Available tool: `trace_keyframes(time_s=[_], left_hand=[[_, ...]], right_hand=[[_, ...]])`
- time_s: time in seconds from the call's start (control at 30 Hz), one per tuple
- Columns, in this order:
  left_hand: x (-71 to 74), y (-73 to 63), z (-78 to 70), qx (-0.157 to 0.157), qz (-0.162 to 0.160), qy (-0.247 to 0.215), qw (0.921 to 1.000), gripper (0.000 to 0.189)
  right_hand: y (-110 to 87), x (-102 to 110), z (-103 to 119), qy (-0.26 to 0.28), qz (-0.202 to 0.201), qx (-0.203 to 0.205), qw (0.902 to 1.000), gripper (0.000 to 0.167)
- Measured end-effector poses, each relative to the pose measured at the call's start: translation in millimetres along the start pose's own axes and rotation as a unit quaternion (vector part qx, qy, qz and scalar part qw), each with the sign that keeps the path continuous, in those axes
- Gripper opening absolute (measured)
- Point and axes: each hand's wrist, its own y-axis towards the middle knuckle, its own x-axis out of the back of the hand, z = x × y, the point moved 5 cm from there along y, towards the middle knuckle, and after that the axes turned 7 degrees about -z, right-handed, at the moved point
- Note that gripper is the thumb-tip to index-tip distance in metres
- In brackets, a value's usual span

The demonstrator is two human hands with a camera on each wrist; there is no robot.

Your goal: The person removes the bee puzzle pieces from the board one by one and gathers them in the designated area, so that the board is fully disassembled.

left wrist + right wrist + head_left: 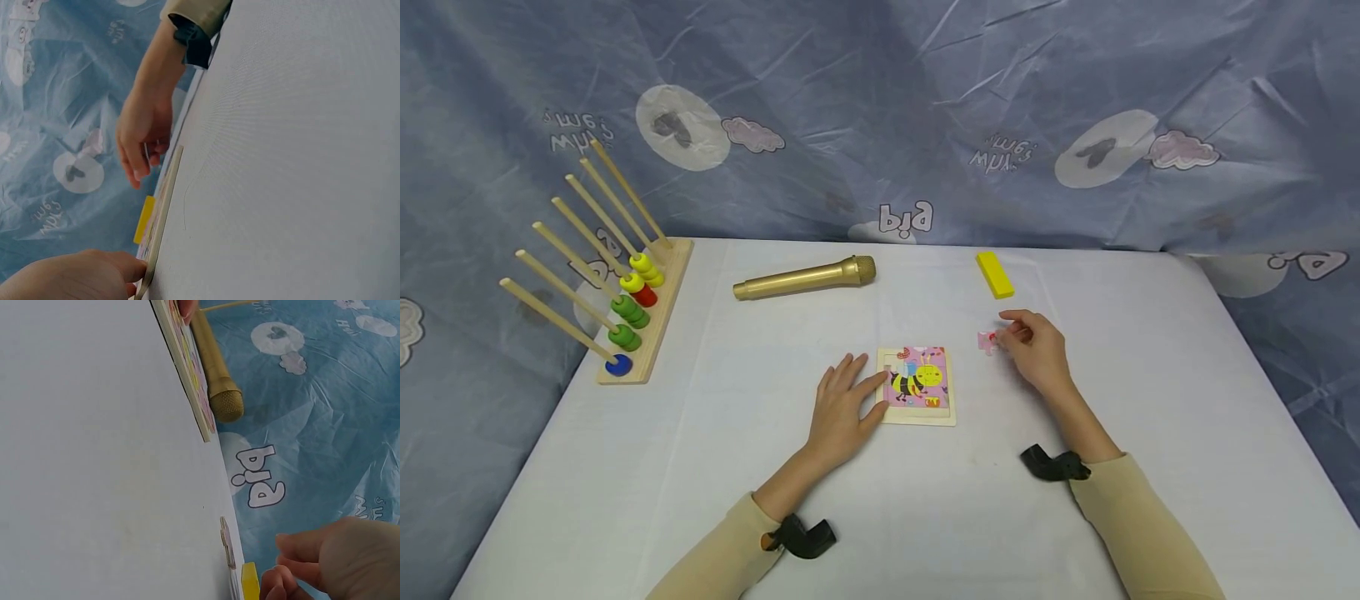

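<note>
In the head view, a square wooden puzzle board (916,419) with a bee picture lies on the table. My left hand (842,412) rests beside it, fingers extended, with fingertips touching its left edge. A small pink puzzle piece (984,339) lies to the right of the board. Over its right side is my right hand (1036,350), thumb and fingers loosely bent. In the right wrist view the piece (227,542) appears apart from the right hand's fingertips (289,542), and no held thing shows there. The left wrist view shows the right hand (144,131) above the table.
A yellow block (995,275) lies beyond the right hand. Behind the board is a gold microphone (805,278). A wooden peg stand (662,321) with coloured beads stands at the far left. Patterned blue cloth (880,108) hangs behind the white table (737,483).
</note>
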Motion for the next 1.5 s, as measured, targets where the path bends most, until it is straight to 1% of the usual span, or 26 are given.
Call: trace_keyframes(time_s=[0.07,0.13,0.33,0.47,0.6,0.87,1.33,1.5], left_hand=[[0.4,-0.4,-0.2,0.001,0.002,-0.001,1.0000,0.040],[0.6,-0.8,-0.2,0.002,0.003,-0.001,1.0000,0.040],[0.8,-0.5,-0.3,0.001,-0.002,-0.001,1.0000,0.040],[-0.5,-1.0,0.7,0.003,-0.003,0.001,1.0000,0.040],[-0.6,-1.0,0.4,0.000,-0.006,0.001,1.0000,0.040],[1.3,-0.2,-0.3,-0.004,-0.010,0.005,0.9999,0.040],[-1.2,0.5,1.6,-0.003,-0.004,0.008,1.0000,0.041],[-1.6,0.7,2.6,-0.003,-0.005,0.010,0.9999,0.041]], right_hand=[[-2.5,-1.8,7.3,0.015,0.002,-0.001,0.9999,0.027],[-6.0,-6.2,17.3,0.031,0.009,0.007,0.9995,0.028],[-17.0,-31.9,51.9,0.065,0.059,0.048,0.9949,0.030],[-22.7,-49.4,70.1,0.073,0.085,0.079,0.9906,0.031],[-26.9,-61.7,80.0,0.074,0.099,0.099,0.9874,0.032],[-32.0,-69.2,82.7,0.072,0.098,0.119,0.9854,0.030],[-34.3,-75.9,73.4,0.029,0.114,0.114,0.9865,0.029],[-34.7,-76.5,73.3,0.026,0.115,0.115,0.9863,0.029]])
